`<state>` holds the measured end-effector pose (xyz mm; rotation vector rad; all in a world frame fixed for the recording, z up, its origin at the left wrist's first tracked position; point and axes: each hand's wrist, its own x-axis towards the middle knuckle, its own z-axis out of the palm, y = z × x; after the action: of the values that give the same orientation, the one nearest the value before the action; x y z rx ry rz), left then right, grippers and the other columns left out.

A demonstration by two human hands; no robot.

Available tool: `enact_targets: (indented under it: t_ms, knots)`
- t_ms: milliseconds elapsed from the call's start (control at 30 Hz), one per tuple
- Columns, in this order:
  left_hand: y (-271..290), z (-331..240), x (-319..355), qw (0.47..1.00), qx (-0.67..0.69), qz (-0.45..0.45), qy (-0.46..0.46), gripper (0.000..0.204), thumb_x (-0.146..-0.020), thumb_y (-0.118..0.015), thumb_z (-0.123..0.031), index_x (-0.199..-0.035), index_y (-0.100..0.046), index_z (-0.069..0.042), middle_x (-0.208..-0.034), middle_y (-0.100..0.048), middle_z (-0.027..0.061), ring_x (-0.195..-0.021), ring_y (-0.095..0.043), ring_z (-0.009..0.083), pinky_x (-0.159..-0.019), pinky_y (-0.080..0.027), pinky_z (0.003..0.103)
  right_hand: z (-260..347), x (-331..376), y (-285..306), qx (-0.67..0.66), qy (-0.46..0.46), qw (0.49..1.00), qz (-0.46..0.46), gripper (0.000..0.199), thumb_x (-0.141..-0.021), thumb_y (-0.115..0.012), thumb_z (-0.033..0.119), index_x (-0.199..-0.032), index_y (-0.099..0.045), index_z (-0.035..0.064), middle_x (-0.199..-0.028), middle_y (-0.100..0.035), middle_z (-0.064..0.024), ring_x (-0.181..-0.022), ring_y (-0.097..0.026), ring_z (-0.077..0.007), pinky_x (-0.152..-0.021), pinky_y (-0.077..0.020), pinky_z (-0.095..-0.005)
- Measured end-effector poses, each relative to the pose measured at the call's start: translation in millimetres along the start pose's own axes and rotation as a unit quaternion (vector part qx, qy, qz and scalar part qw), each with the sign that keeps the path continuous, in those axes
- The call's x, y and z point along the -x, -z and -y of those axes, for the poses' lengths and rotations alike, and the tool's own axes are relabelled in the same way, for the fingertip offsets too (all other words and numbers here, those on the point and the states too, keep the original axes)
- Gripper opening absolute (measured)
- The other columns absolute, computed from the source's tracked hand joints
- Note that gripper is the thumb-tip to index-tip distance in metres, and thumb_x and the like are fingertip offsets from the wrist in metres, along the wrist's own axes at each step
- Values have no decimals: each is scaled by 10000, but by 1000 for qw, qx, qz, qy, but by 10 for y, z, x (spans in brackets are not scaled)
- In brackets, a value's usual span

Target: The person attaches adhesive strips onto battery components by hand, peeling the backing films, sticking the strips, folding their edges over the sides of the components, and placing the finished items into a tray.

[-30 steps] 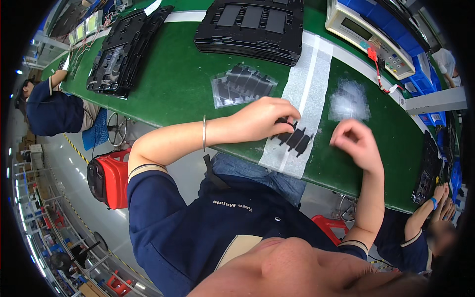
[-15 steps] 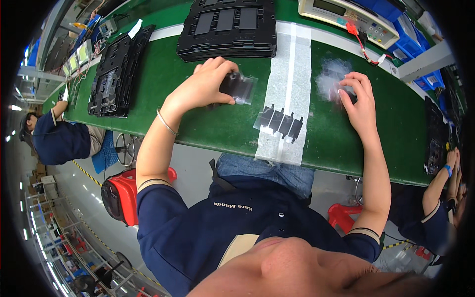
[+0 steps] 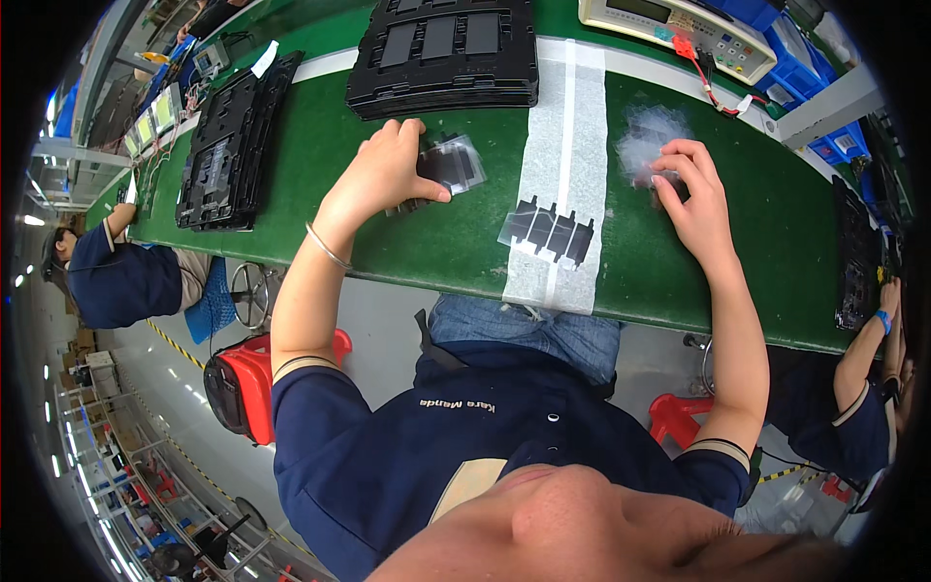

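My left hand [image 3: 383, 175] rests at a small loose stack of dark, square film pieces with clear edges [image 3: 453, 163], thumb stretched along its near side and fingers apart at its left. Part of that stack is hidden under the palm. On the right, my right hand [image 3: 694, 194] has curled fingers, with thumb and forefinger apart at the near edge of a pile of clear plastic films [image 3: 652, 134]. Between the hands, several flat black pieces with small tabs [image 3: 551, 231] lie side by side on a white paper strip [image 3: 565, 126], a clear film at their left end.
Black moulded trays [image 3: 441, 82] are stacked at the far side of the green table [image 3: 465, 254]; more black trays [image 3: 228, 155] stand at the left. A bench meter [image 3: 684, 34] with red and black leads sits far right, beside blue bins [image 3: 795, 78]. Co-workers sit at both sides.
My left hand has shifted slightly left, and the dark film stack beside it lies further left and turned. My right hand has moved slightly left at the clear films.
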<state>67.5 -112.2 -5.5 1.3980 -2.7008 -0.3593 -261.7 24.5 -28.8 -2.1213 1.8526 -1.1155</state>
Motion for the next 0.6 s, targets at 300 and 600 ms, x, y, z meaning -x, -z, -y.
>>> enact_targets:
  t_ms: [300,600]
  knots:
    - [-19,84,-18,998,27,-13,-53,603,-503,-839,-320,-902,-517,-2,-856,-590,147,-828,-534,285,-731,-422,359,19,20,-7,-19,32,999,-4,106,-736,-617,17,-833,-578,30,-975,-523,-63,-857,-544,-200,-650,-464,-277]
    - [-143,-311,277,679,694,-240,15,368,-750,-705,-80,-1040,-486,-21,-927,-593,45,-826,-575,122,-771,-472,259,524,-205,-448,-335,-70,928,144,246,-807,-602,105,-1044,-570,47,-893,-614,-42,-790,-564,-97,-665,-456,-231]
